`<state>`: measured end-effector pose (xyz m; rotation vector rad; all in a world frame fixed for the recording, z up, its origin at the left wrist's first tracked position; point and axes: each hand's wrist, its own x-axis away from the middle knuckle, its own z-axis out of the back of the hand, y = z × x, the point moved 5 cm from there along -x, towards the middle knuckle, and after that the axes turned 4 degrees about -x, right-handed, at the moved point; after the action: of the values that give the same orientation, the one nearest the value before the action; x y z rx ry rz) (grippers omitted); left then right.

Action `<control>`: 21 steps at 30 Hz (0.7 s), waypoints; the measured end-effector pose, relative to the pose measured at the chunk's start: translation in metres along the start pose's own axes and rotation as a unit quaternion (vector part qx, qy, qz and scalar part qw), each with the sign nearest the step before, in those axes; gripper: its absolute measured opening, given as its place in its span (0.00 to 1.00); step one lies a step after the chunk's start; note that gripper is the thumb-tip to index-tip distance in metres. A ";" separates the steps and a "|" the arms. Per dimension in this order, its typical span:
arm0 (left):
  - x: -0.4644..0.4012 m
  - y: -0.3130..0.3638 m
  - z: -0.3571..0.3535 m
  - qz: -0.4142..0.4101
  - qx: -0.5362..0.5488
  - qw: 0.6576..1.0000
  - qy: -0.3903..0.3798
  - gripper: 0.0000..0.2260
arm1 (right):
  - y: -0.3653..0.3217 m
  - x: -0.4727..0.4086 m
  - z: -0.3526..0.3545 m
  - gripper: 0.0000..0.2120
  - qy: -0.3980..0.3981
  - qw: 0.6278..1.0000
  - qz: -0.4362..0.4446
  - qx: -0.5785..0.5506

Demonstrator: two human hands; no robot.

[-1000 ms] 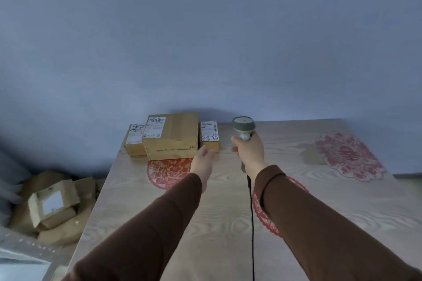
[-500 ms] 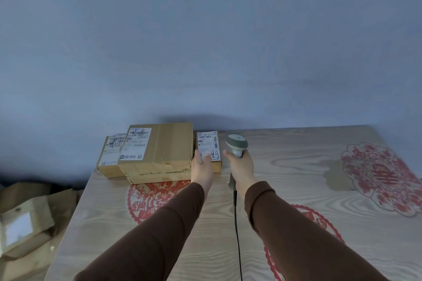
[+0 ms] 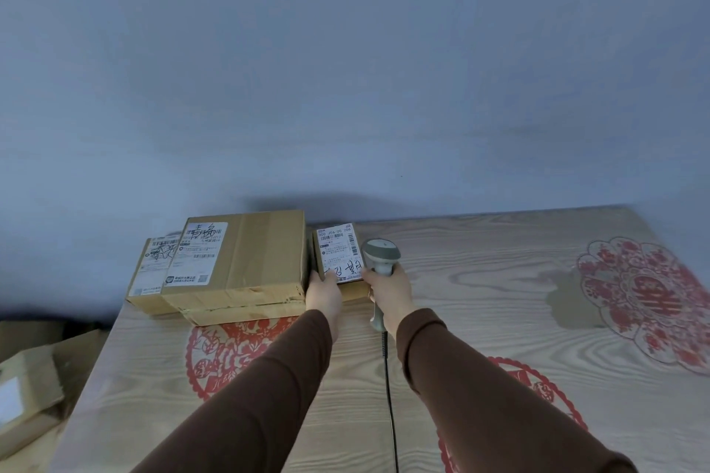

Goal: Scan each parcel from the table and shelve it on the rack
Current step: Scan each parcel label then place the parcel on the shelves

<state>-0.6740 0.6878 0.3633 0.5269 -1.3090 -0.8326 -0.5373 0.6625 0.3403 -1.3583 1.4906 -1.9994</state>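
Observation:
Three cardboard parcels sit at the far left of the wooden table [image 3: 480, 299], against the wall. The small parcel [image 3: 338, 253] with a white label is the rightmost. My left hand [image 3: 324, 294] grips its near left corner, thumb on the label. Beside it stands a large parcel [image 3: 246, 261] with a label, stacked on a flatter box, and a smaller parcel [image 3: 148, 273] lies at its left. My right hand [image 3: 388, 290] holds a grey corded barcode scanner [image 3: 380, 255] just right of the small parcel.
Red paper-cut decorations are stuck on the table top, one at the right [image 3: 645, 292]. Several cardboard boxes [image 3: 27, 399] lie on the floor left of the table. A plain blue-grey wall [image 3: 345, 69] stands behind. The scanner cable [image 3: 389, 396] runs toward me between my arms.
My left hand reached forward and took hold of the small parcel. My right hand brought the scanner closer beside it. The view moved nearer to the parcels.

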 end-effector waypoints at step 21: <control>0.151 0.052 -0.033 -0.193 0.177 0.949 -0.176 0.25 | -0.116 0.140 0.131 0.10 -0.022 0.977 0.197 -0.075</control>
<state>-0.6230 0.5982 0.4900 0.9748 -1.7318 -1.0512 -0.4694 0.5369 0.5128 -1.0475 1.7571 -1.6287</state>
